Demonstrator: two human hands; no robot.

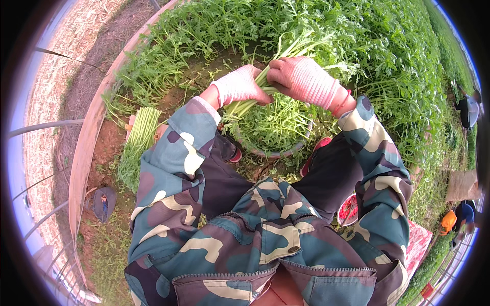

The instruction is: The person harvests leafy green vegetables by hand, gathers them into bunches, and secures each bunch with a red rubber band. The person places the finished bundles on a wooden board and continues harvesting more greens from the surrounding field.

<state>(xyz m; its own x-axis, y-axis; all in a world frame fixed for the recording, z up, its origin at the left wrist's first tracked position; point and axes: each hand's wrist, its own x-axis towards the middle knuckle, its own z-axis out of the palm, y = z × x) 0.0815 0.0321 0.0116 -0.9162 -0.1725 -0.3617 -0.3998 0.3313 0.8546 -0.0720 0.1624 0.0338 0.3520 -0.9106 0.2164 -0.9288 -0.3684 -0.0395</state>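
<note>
Both my hands wear pinkish-white ribbed gloves and meet over a bunch of green leafy stems [294, 46]. My left hand [242, 85] wraps the lower part of the stems, with its thumb towards me. Higher up on the same bunch, my right hand [302, 78] closes its fingers round the stems. The bunch slants from lower left to upper right. Beneath my hands, between my feet, sits a round basin [281, 153] heaped with loose leafy greens [278, 124]. Some of the stems' lower ends overlap these greens.
Dense feathery-leaved plants [383, 46] grow ahead and right. At left, a bundle of stems [143, 128] lies near a curved pale border [92, 145]. A container with red contents [348, 210] stands beside my right leg. Another person [469, 109] is far right.
</note>
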